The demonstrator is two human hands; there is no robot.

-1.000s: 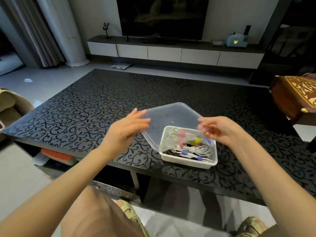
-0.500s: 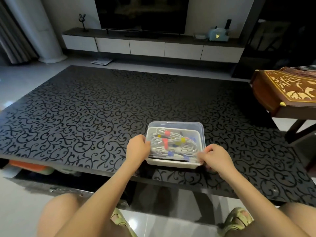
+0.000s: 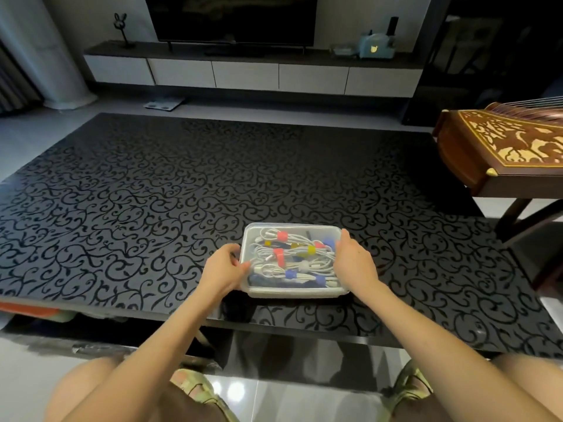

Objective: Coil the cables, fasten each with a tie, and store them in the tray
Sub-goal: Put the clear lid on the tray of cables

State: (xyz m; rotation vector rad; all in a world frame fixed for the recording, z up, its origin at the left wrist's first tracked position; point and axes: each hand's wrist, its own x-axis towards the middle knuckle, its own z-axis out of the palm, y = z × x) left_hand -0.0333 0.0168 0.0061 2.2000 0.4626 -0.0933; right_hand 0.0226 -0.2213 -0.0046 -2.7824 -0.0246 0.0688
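A clear plastic tray sits near the front edge of the black patterned table, with a clear lid lying flat on top. Inside lie several coiled white cables bound with red, yellow and blue ties. My left hand presses against the tray's left side, fingers curled on its edge. My right hand holds the right side, fingers reaching along the lid's rim.
A carved wooden instrument on a stand juts in at the right of the table. A TV cabinet runs along the far wall. My knees and sandalled feet show below the table's front edge.
The lid, tilted up over the tray one second ago, now lies flat on it. Both hands have shifted from the front corners to the tray's left and right sides.
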